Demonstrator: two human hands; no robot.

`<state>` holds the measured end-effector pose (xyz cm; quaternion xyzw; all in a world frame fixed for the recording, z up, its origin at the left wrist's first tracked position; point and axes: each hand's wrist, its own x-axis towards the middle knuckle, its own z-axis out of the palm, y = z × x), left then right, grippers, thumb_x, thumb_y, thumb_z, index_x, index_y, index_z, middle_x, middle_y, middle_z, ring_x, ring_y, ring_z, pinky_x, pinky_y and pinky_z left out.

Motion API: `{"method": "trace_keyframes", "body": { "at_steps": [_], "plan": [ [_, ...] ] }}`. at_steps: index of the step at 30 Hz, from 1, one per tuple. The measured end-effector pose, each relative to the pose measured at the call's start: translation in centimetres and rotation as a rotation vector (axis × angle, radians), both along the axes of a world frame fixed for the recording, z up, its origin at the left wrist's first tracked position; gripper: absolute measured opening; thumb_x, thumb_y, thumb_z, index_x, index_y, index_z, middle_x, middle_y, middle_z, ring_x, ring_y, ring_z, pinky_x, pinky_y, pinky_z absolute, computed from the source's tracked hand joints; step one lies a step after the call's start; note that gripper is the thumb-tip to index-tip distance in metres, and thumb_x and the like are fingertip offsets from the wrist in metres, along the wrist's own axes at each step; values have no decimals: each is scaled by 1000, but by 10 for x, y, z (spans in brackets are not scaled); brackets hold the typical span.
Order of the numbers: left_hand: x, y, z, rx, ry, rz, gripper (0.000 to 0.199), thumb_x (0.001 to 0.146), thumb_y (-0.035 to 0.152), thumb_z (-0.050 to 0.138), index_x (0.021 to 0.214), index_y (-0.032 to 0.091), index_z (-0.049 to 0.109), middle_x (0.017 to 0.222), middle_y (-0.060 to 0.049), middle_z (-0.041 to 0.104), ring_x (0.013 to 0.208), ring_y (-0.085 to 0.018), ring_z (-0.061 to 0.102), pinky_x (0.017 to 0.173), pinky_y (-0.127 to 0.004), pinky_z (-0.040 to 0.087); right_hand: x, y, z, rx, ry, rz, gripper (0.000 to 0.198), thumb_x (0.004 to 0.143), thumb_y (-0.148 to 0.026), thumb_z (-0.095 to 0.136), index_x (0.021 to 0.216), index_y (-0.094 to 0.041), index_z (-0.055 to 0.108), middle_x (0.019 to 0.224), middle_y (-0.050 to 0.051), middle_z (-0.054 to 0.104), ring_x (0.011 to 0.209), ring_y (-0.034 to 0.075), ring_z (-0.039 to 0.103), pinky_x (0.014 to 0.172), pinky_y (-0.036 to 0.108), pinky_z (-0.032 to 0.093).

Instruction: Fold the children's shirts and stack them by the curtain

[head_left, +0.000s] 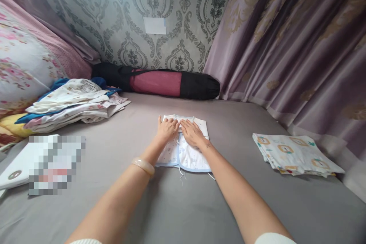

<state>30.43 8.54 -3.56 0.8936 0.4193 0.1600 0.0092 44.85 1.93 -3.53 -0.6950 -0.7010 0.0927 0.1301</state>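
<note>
A small white baby shirt (194,158) with pale blue edging and thin tie strings lies on the grey bed sheet in front of me. Its upper part looks folded in toward the middle. My left hand (168,129) rests palm down on the upper left of the shirt, fingers stretched. Beside it, my right hand (192,133) lies flat on the upper right, its fingertips close to the left hand's. A pale bangle (143,166) circles my left wrist. The cloth under both palms is hidden.
Stacked clothes (77,101) lie at the left, near a floral pillow (25,57). Closer, a white flat object (25,164) sits beside a blurred item. Folded printed cloth (297,154) lies at the right. A black and red roll bag (156,83) runs along the wall; curtains (265,38) hang right.
</note>
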Motion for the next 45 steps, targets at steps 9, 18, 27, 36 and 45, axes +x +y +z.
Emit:
{"method": "trace_keyframes", "body": {
  "at_steps": [9, 18, 27, 36, 45],
  "plan": [
    [2, 0, -18, 85, -23, 19, 42, 99, 38, 31, 127, 25, 58, 124, -12, 61, 117, -29, 53, 112, -55, 22, -6, -6, -3, 46, -3, -33, 55, 101, -35, 19, 150, -16, 35, 158, 4, 31, 147, 17, 20, 120, 39, 8],
    [4, 2, -25, 95, -54, -19, 56, 100, 41, 26, 145, 12, 42, 152, -16, 40, 145, -30, 27, 119, -52, 12, -12, -12, -5, 154, -126, -306, 65, 98, -46, 30, 152, -10, 28, 162, 16, 14, 150, 29, 5, 116, 55, -3],
    [4, 4, -23, 13, 46, -34, 57, 100, 40, 23, 143, 9, 44, 150, -21, 42, 141, -33, 36, 115, -52, 25, -12, -10, -4, 53, -98, -348, 65, 99, -51, 26, 149, -11, 35, 157, 20, 28, 146, 33, 18, 114, 58, 6],
    [4, 1, -23, 31, -28, 59, 58, 100, 42, 24, 143, 10, 44, 148, -21, 44, 142, -32, 35, 115, -54, 24, -11, -11, -6, 55, -87, -343, 65, 100, -49, 22, 150, -11, 34, 158, 19, 27, 147, 31, 17, 115, 57, 3],
    [6, 1, -20, -55, 43, 129, 65, 100, 43, 20, 145, 1, 39, 152, -21, 38, 144, -34, 28, 117, -55, 20, -16, -11, -2, 20, -105, -529, 66, 98, -45, 26, 150, -4, 32, 158, 22, 25, 147, 34, 14, 116, 54, 4]
  ]
}}
